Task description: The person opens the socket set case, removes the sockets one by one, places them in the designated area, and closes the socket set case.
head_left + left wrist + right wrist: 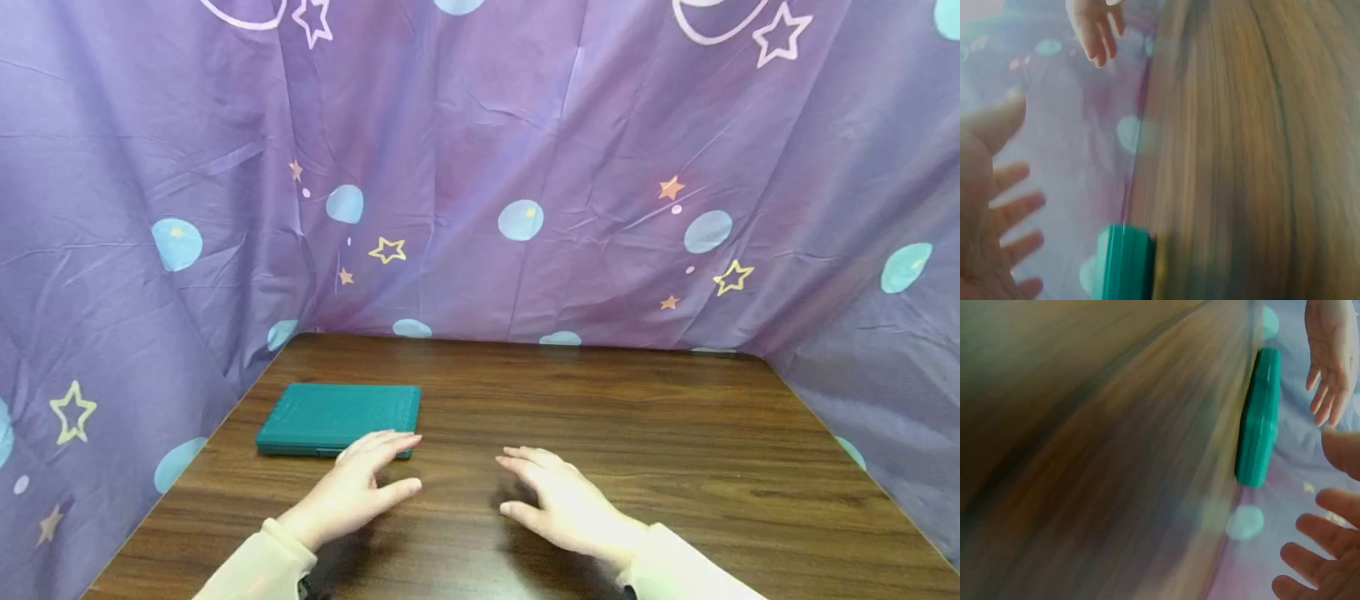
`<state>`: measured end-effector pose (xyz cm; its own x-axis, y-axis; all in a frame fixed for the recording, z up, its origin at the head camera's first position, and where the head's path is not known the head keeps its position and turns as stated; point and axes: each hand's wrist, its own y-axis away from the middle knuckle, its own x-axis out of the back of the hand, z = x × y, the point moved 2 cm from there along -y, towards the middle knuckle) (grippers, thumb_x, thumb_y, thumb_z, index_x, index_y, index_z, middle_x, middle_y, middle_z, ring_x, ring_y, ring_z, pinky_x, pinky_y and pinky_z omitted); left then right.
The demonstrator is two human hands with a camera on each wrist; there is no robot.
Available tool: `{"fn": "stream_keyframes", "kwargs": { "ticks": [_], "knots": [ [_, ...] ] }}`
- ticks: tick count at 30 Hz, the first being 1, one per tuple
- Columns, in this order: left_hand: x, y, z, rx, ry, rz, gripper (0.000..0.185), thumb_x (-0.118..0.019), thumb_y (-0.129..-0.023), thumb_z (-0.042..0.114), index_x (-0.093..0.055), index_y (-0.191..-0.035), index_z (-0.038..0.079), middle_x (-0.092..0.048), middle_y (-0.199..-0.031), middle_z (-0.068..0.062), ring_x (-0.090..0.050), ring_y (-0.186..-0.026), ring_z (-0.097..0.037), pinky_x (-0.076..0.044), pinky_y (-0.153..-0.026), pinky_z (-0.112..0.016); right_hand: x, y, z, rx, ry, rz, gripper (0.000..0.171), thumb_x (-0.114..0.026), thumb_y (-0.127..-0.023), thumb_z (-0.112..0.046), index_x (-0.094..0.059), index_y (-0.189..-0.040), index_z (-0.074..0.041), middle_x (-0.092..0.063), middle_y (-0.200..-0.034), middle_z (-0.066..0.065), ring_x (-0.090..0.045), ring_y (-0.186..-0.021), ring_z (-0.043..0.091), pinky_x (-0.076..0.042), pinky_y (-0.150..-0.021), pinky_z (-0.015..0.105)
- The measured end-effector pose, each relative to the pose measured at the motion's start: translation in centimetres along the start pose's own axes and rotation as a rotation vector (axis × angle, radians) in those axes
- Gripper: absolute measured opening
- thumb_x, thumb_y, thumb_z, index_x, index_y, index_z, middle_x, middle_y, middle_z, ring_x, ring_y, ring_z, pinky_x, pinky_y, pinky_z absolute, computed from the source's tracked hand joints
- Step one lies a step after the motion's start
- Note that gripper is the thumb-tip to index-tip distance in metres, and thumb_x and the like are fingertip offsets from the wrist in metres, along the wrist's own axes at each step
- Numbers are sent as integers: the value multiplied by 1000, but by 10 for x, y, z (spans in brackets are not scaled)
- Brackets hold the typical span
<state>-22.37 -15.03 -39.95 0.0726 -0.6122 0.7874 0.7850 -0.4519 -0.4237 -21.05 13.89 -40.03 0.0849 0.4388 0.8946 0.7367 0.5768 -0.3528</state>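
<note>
A closed teal case lies flat on the wooden table, close to the purple star-printed curtain. The left hand hovers at the case's near right corner, fingers straight and loosely spread, its fingertips over the case edge, gripping nothing. The right hand, spread and empty, hangs over bare table well apart from the case

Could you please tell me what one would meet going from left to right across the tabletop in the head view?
Teal case → left hand → right hand → bare stretch of the wooden table out to the purple cloth.
</note>
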Motion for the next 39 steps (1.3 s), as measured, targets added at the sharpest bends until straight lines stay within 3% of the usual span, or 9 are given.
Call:
{"fn": "stream_keyframes", "kwargs": {
  "ticks": [4, 10, 15, 23, 29, 35, 39],
  "knots": [
    [12, 8, -22, 180, 6, 88, 57, -69, -88, 37, -56, -135, 8, -52, -139, -15, -40, -131, -41, -29, -104, -60, -21, -26, -10, -92, -131, -43, 53, -68, -89, -32, -55, -133, -6, -54, -136, 13, -47, -127, 34, -38, -103, 52],
    [37, 18, -54, 413, 29, 74, 64, -61, -93, 43, -46, -142, 4, -32, -150, -24, -19, -136, -51, -16, -102, -71, -46, -62, -25, -183, -264, -61, 57, -69, -89, -30, -51, -137, -4, -52, -138, 17, -46, -129, 33, -36, -106, 49],
    [50, 24, -82, 542, 44, 100, 69, -57, -95, 45, -39, -145, 0, -21, -153, -28, -11, -137, -54, -12, -103, -72, -64, -85, -36, -225, -321, -17, 58, -71, -87, -25, -51, -135, 0, -51, -137, 20, -46, -129, 34, -36, -107, 47],
    [67, 33, -119, 688, 109, 81, 80, -54, -96, 45, -22, -149, -5, -10, -152, -34, -3, -137, -56, -6, -107, -67, -83, -115, -44, -331, -434, 19, 67, -73, -84, -23, -45, -139, 3, -43, -142, 28, -39, -134, 39, -32, -109, 50],
    [72, 44, -144, 753, 216, 20, 82, -49, -99, 43, -10, -151, -6, -14, -150, -36, -12, -138, -51, -17, -110, -61, -94, -133, -45, -379, -491, 3, 71, -73, -85, -24, -41, -143, 3, -40, -145, 28, -36, -136, 39, -30, -111, 48],
    [69, 45, -152, 790, 378, -9, 73, -40, -103, 41, -5, -153, 1, -2, -154, -32, -4, -140, -50, -16, -112, -60, -99, -142, -46, -389, -507, 12, 69, -73, -86, -24, -43, -142, 2, -39, -143, 32, -37, -134, 41, -32, -109, 49],
    [67, 43, -153, 787, 366, 29, 64, -39, -104, 32, -13, -152, -1, -8, -154, -31, -6, -141, -48, -12, -113, -57, -102, -143, -47, -371, -452, 19, 59, -69, -89, -23, -48, -139, 1, -42, -140, 33, -41, -132, 42, -33, -108, 50]
  ]
}}
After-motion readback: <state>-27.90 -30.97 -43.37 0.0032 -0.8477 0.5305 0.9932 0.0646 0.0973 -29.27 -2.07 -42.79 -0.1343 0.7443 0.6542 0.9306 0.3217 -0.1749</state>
